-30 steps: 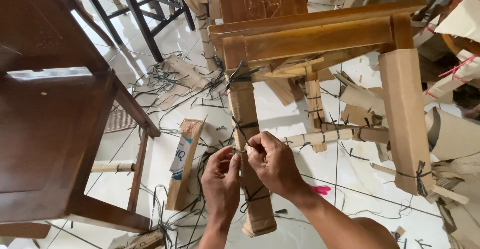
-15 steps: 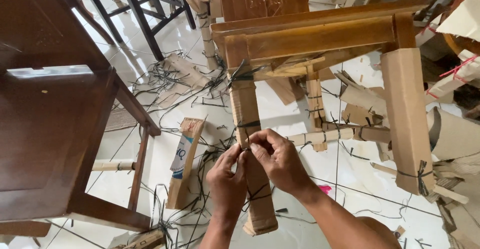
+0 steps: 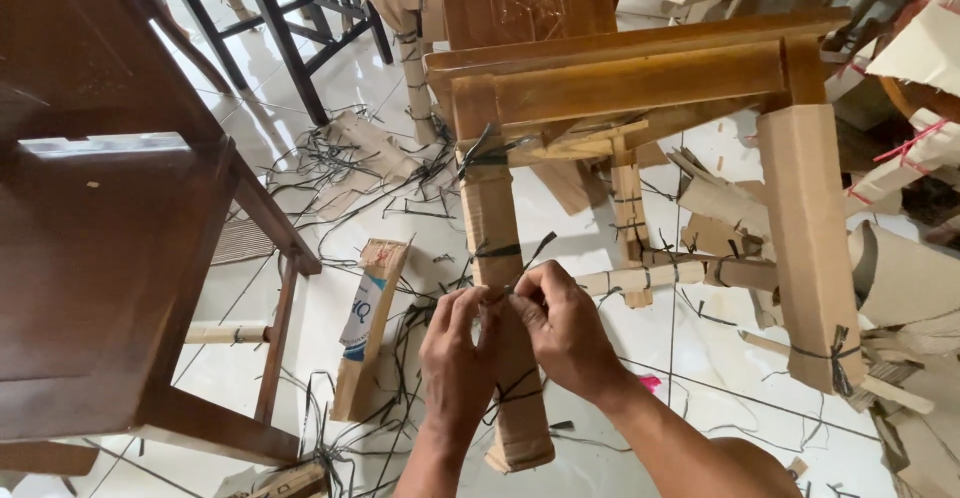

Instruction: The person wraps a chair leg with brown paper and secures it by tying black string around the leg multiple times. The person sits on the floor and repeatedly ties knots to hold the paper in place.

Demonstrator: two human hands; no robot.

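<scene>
Two bare forearms and hands, seen from above

The left hand (image 3: 455, 358) and right hand (image 3: 568, 333) wear no gloves, rings or watch. Both forearms are uncovered as far as the frame's lower edge, with no sleeve or cuff showing. The fingernails are short; fine hair shows on the right forearm.

My hands on a wrapped chair leg

My left hand (image 3: 457, 350) and right hand (image 3: 566, 330) pinch a black string (image 3: 497, 251) around the cardboard-covered chair leg (image 3: 500, 288) above the white floor (image 3: 690, 378).
</scene>
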